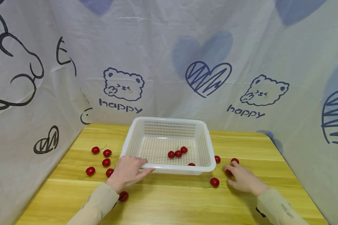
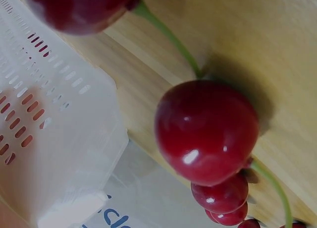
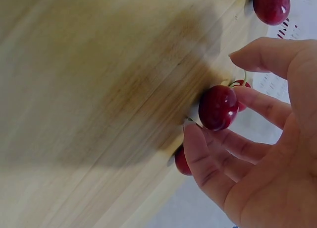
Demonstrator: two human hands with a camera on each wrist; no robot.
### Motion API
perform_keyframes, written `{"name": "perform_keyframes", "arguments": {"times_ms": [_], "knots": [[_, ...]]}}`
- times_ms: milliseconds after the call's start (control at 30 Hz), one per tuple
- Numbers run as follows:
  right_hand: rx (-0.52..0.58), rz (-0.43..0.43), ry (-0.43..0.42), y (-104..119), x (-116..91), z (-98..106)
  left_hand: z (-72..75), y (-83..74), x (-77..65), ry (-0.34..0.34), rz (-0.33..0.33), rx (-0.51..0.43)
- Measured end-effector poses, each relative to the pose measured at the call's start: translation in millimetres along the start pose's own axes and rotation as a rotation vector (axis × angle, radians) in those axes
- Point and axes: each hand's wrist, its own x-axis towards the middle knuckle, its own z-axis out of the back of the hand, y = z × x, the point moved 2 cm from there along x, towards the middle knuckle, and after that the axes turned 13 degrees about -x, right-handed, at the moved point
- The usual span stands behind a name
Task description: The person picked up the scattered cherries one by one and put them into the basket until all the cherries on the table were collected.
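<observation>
My left hand grips the near left corner of a white plastic basket, its fingers over the rim. Inside the basket lie several red cherries. To the right, my right hand reaches around a cherry on the table; thumb and fingers are spread apart, with fingertips close to the fruit. Another cherry lies just beyond those fingers, and one more sits left of the thumb. A further cherry lies against the basket's right side.
Several cherries with green stems are scattered left of the basket. One cherry lies beside my left wrist, partly covered by the sleeve. The wooden table meets a printed white cloth at the back and sides.
</observation>
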Motion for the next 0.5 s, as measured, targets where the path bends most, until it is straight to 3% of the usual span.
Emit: {"name": "perform_keyframes", "arguments": {"times_ms": [500], "knots": [[0.038,-0.002,0.103,3.1,2.2,0.3,-0.1,0.6,-0.3,0.007,-0.004,-0.007]]}}
